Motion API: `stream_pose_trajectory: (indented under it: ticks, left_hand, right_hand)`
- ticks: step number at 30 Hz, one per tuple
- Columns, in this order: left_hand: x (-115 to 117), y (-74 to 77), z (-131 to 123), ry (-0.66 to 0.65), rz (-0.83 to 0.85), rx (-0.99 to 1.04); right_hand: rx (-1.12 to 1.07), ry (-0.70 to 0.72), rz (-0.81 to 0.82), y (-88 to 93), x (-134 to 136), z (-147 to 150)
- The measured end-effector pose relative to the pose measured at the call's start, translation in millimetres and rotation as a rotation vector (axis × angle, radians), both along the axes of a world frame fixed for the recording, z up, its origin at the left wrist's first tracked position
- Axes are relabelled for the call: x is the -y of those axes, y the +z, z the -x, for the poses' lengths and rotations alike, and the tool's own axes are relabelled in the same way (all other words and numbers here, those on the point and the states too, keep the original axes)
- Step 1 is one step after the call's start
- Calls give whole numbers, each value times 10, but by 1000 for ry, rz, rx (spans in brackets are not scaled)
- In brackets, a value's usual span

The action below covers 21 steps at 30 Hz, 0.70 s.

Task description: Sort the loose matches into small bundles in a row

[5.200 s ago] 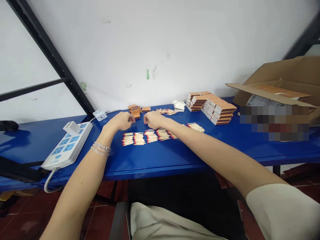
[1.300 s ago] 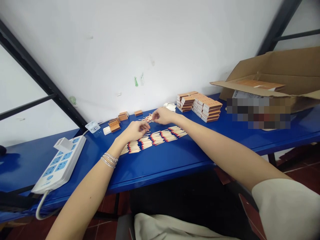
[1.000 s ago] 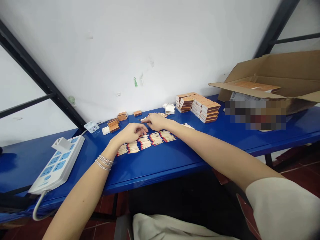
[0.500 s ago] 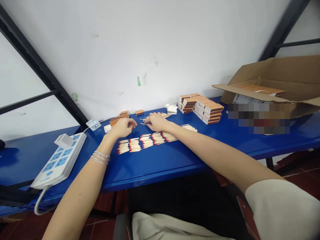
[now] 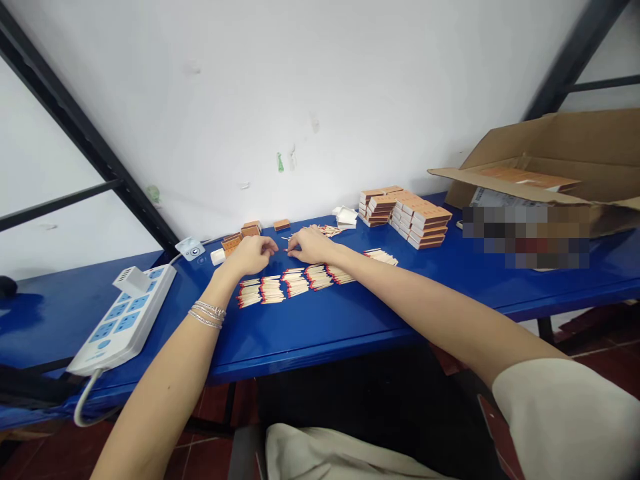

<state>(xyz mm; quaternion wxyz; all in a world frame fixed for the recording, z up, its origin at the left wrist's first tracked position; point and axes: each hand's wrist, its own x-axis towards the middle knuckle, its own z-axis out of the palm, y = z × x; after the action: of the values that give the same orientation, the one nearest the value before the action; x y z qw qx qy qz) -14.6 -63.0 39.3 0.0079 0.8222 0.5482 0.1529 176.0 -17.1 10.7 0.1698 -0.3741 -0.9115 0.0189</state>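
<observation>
Several bundles of red-tipped matches (image 5: pixel 272 290) lie in a row on the blue table, partly under my right forearm. Behind them, my right hand (image 5: pixel 311 245) has its thumb and fingertips together on a match (image 5: pixel 285 250), beside a loose pile of matches (image 5: pixel 329 231). To its left, my left hand (image 5: pixel 256 255) hovers with curled fingers near small brown matchboxes (image 5: pixel 231 247); whether it holds anything is too small to tell. A white open tray (image 5: pixel 346 217) rests behind the loose pile.
Stacked matchboxes (image 5: pixel 420 217) stand at the back right, beside an open cardboard box (image 5: pixel 600 150). A white power strip (image 5: pixel 125 320) with a plugged-in adapter lies at the left. The white wall rises behind the blue table (image 5: pixel 320 330).
My right hand has drawn slightly left and down from the loose pile, closing its fingertips. My left hand stays nearly in place, and the view has shifted slightly.
</observation>
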Motion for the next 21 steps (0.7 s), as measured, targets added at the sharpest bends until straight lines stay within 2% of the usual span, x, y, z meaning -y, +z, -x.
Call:
stream_pose_trajectory:
  ticks: [5, 8, 13, 16, 21]
  left_hand:
    - [-1, -7, 41, -8, 6, 29]
    - [0, -19, 38, -24, 21, 45]
    - [13, -29, 5, -56, 37, 35]
    - [19, -28, 4, -57, 45, 39]
    - [11, -30, 16, -61, 60, 55]
  right_hand:
    - [-75, 22, 86, 30, -50, -171]
    - [-121, 56, 205, 86, -39, -305]
    - [15, 16, 364, 271, 42, -470]
    - [82, 34, 386, 318, 59, -497]
    - [101, 93, 387, 276, 34, -474]
